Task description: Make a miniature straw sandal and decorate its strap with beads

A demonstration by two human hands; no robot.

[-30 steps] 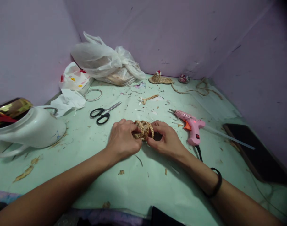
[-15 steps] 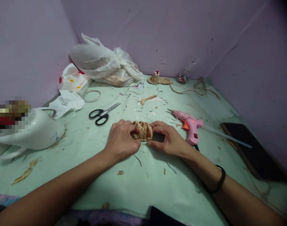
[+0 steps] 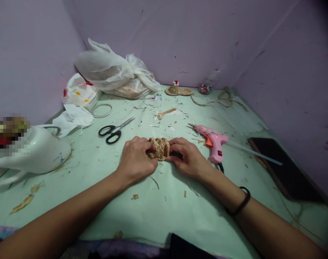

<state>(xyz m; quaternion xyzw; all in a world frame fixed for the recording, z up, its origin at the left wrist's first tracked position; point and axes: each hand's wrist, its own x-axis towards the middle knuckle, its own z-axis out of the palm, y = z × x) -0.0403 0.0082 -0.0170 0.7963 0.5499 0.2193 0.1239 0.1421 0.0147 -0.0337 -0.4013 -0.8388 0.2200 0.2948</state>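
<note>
- L hand (image 3: 137,157): fingers curled round the near-left end of a small braided straw piece (image 3: 160,148), thumb & forefinger gripping it.
- R hand (image 3: 188,158): fingertips pinching the piece's right edge; black band (image 3: 244,203) on that wrist.
- Braided piece: between both sets of fingers, low over the worktop (image 3: 164,216) (can't see from here if its underside touches).
- Glue gun (image 3: 216,140), pink w/ orange trigger: just right of the R fingers, lying on its side, red light lit; clear stick (image 3: 257,154) out the back, reaching over a dark phone-like slab (image 3: 283,169).
- Scissors (image 3: 122,126): black handles, beyond & left of the L fingers, blades slightly parted.
- Braided scrap (image 3: 167,112): straight beyond the fingers; farther back, approx. same line, a woven slipper-shaped piece (image 3: 178,90) w/ red & white beads.
- White pot (image 3: 45,149): tipped over, well left of the L fingers.
- Plastic bag (image 3: 118,72): knotted, far beyond the L fingers, nr the wall.
</note>
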